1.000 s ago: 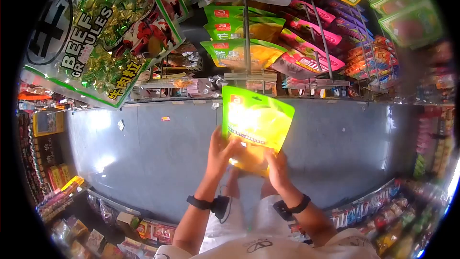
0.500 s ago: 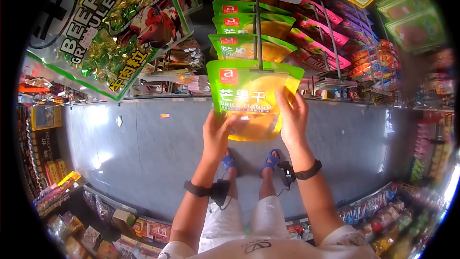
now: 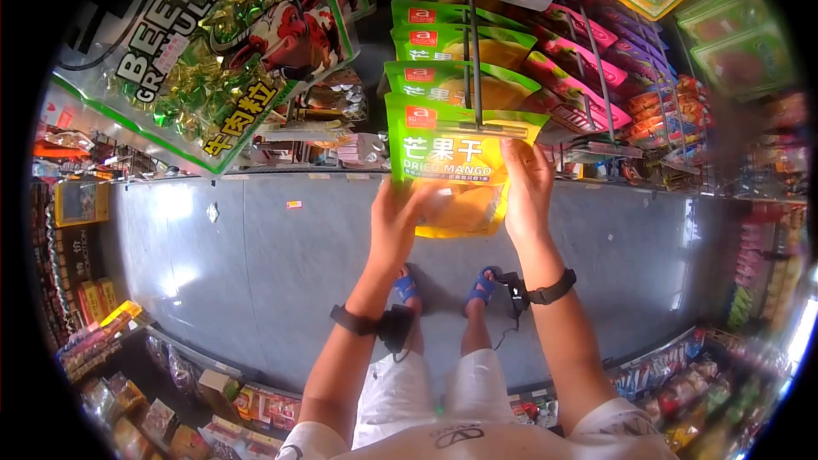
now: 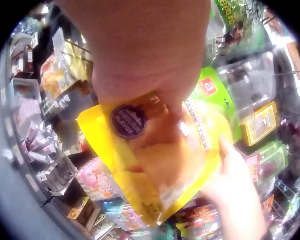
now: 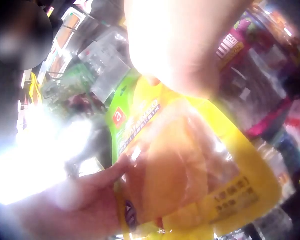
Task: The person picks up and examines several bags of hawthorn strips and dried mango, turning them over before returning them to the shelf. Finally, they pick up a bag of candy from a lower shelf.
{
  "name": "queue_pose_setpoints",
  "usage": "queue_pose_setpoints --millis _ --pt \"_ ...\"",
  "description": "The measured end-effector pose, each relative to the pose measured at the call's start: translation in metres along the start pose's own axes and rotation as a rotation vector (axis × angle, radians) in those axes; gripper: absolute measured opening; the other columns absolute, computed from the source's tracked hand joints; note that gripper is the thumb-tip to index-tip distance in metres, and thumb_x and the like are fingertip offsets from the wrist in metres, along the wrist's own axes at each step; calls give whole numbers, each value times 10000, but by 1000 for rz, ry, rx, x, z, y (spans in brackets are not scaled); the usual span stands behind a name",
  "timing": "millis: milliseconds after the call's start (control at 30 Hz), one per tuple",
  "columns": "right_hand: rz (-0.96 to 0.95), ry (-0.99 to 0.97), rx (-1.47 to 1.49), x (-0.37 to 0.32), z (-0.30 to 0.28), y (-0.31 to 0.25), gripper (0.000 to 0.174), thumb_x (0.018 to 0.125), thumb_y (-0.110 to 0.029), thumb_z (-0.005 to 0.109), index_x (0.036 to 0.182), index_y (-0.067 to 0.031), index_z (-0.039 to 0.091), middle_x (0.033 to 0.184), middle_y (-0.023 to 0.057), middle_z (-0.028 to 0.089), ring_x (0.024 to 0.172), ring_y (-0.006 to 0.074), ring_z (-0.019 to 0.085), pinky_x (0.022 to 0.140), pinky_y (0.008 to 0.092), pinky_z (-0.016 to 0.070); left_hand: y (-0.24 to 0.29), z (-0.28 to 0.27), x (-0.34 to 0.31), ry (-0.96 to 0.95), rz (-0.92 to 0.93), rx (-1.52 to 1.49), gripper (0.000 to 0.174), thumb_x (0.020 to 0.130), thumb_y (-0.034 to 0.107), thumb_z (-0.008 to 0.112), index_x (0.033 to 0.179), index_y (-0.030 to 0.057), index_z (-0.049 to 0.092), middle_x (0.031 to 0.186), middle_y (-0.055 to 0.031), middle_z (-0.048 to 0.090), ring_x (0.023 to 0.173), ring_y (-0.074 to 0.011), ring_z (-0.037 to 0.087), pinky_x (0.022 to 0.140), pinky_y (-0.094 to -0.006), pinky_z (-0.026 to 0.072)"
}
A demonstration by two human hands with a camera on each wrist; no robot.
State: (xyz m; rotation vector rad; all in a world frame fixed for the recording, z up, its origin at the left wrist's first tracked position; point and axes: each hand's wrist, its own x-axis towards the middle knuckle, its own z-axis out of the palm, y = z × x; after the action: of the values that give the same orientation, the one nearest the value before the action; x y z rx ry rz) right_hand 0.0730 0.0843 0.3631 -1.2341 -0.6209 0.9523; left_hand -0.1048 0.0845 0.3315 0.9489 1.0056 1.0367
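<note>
A green and yellow bag of dried mango (image 3: 456, 204) is held upright by both hands at the front end of a metal display hook (image 3: 475, 60). My left hand (image 3: 394, 217) pinches its lower left side, thumb across the front. On the right edge, my right hand (image 3: 530, 196) grips it with the thumb on the front face and the fingers mostly behind. The top of the bag overlaps the hook's tip in the head view. Directly behind hang several matching mango bags (image 3: 426, 77). In the left wrist view, the clear window of the bag shows orange slices.
Pink bags (image 3: 588, 68) hang on hooks just right of the mango row. A large bag of beef granules (image 3: 221, 51) hangs at the upper left. Below the shelf edge lies grey floor (image 3: 281, 264), with low shelves of packets (image 3: 264, 409) behind the person.
Both hands have raised the mango bag from over the floor up to the hook in front of the matching bags. My right hand has shifted from its bottom corner up its right side.
</note>
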Motion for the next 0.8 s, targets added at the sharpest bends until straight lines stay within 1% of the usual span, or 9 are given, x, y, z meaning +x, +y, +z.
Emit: queue_pose_setpoints --millis 33,100,233,333,433,533,633,733,800 --pt "6 7 1 2 -1 1 288 941 -231 648 1095 10 622 1027 49 667 909 98 600 824 249 466 2 2 1 0 4 8 267 936 97 613 1167 -18 545 1081 -71 649 960 -110 607 824 -252 506" --pt "19 22 2 7 -2 3 294 943 -243 645 1098 5 618 1025 46 662 898 100 596 827 250 462 5 6 5 3 8 -15 270 933 98 617 1165 -19 545 1078 -72 649 947 -111 611 818 -252 508" --pt "-33 35 -27 8 0 -3 296 936 -251 654 1059 17 628 996 44 664 880 91 587 826 246 450 7 11 5 23 29 -35 269 931 94 617 1162 -23 544 1062 -72 652 924 -111 618 807 -251 511" --pt "-47 47 -56 4 2 -9 296 931 -248 661 1026 31 638 980 46 668 879 83 581 823 240 445 4 9 -3 47 -52 -2 293 938 133 645 1171 -15 544 1068 -36 648 983 -80 567 882 -240 444" --pt "-41 53 -40 4 2 -7 297 927 -241 665 1012 44 648 971 48 675 881 77 580 819 235 446 7 11 -6 48 -62 -55 293 934 126 650 1169 -14 545 1052 -30 651 967 -76 571 873 -235 445" --pt "-45 51 -36 6 2 -4 300 925 -228 665 1027 53 657 970 52 683 874 77 587 805 233 453 2 6 -4 49 -21 2 263 942 153 644 1132 -11 564 1045 -28 656 950 -75 575 852 -227 445" --pt "-40 48 -56 6 4 -6 297 923 -212 664 1042 60 663 969 57 688 865 78 593 792 232 460 2 8 -3 141 -16 0 237 952 191 634 1078 -4 588 984 0 643 868 -49 548 767 -205 434" --pt "-48 53 -58 6 5 -2 289 920 -201 663 1043 61 665 966 59 689 858 76 595 788 232 463 -2 7 -2 166 -35 -8 245 958 220 627 1060 -1 600 918 29 610 789 -24 490 687 -189 393" --pt "-44 54 -71 7 4 0 283 919 -197 662 1037 61 664 964 60 688 859 74 593 792 230 461 3 7 -2 172 -53 41 257 958 222 627 1076 -4 598 892 40 586 765 -11 454 658 -182 365"
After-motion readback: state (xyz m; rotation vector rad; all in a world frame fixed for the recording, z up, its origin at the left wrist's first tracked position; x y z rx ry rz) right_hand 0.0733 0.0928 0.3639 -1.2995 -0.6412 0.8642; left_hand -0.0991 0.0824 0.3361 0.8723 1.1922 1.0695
